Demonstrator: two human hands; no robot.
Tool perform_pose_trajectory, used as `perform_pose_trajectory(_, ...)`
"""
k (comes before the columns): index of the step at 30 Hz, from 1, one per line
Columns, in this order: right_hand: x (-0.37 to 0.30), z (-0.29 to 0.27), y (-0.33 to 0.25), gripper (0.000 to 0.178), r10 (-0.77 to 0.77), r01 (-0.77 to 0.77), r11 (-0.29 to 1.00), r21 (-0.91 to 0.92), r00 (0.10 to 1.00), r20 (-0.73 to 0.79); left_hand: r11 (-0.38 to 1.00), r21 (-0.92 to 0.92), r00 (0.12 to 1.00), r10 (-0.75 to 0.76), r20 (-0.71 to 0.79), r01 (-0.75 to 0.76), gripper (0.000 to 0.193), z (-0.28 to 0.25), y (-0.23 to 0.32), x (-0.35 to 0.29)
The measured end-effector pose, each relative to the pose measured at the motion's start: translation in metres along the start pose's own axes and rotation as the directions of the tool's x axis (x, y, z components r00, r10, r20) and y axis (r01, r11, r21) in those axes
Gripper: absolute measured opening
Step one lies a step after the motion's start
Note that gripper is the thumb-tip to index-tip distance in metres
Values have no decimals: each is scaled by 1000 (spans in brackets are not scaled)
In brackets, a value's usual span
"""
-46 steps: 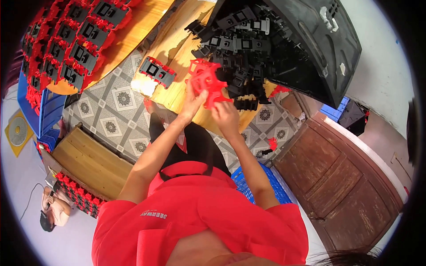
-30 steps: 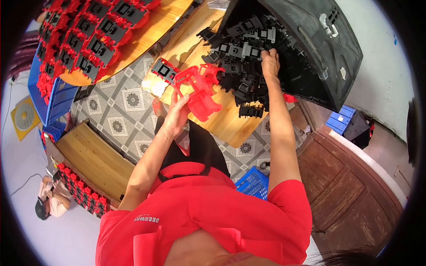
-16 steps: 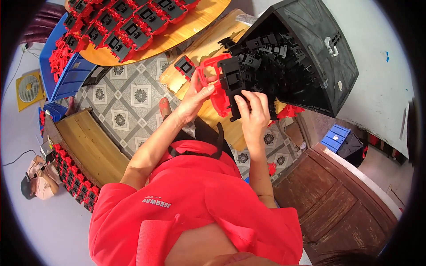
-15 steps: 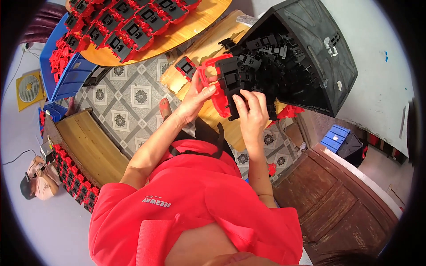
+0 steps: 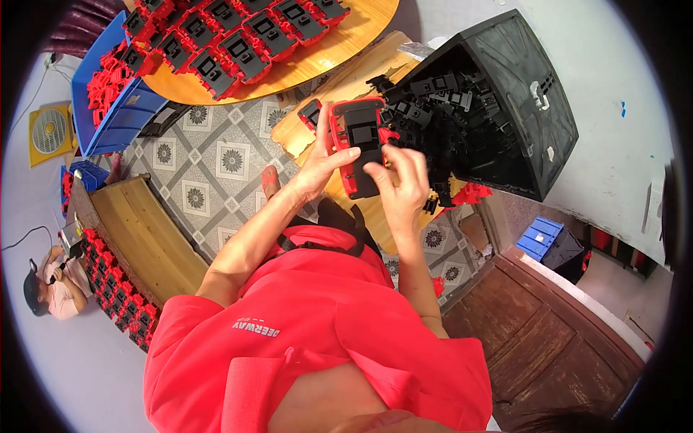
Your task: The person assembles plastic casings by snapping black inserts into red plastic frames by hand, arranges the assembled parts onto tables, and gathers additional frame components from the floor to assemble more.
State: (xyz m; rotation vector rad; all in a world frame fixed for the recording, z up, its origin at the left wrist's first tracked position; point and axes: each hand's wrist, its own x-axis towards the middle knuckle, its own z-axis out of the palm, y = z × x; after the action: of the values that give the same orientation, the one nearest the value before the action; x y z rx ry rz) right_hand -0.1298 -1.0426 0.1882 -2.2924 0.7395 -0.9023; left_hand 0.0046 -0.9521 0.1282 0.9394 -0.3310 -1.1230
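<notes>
Held up in front of me is a red plastic housing (image 5: 338,128) with a black plastic panel (image 5: 363,137) lying in it, the red rim showing along its left side. My left hand (image 5: 317,167) grips the left edge of the housing, thumb over the front. At the lower right edge, the thumb and bent fingers of my right hand (image 5: 403,179) are on the piece. Just behind my left fingers, another red and black piece (image 5: 310,114) rests on the wooden board (image 5: 292,133). To the right, a tilted black bin (image 5: 521,94) holds many loose black plastic panels (image 5: 437,90).
A round wooden table (image 5: 368,32) at the upper left carries rows of red and black pieces (image 5: 242,47). Beside it stands a blue crate (image 5: 123,119) of red parts. A wooden bench (image 5: 148,238) is at left; another person (image 5: 58,285) sits beyond it. Brown wooden panelling (image 5: 534,325) lies lower right.
The black panel, tilted partly off the red housing before, now lies within it. The housing has turned more upright. My right hand has shifted slightly left and down, and the whole view has shifted a little.
</notes>
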Motion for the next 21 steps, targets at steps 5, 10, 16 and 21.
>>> perform_pose_trajectory(5,17,29,26,34,373,-534,679,504,842,390,995,-45,995,-85,53,87,88,-1,-10,-15)
perform_pose_trajectory(10,-28,73,50,47,338,-749,472,466,642,688,979,133,960,-115,-256,153,76,-39,-46,-47)
perform_pose_trajectory(16,-55,159,100,96,291,-320,947,-29,815,502,977,-186,746,-204,-634,108,46,-121,-111,-49)
perform_pose_trajectory(21,-24,254,155,90,300,-61,906,-419,792,532,990,7,707,-96,-700,142,48,-191,-161,-25)
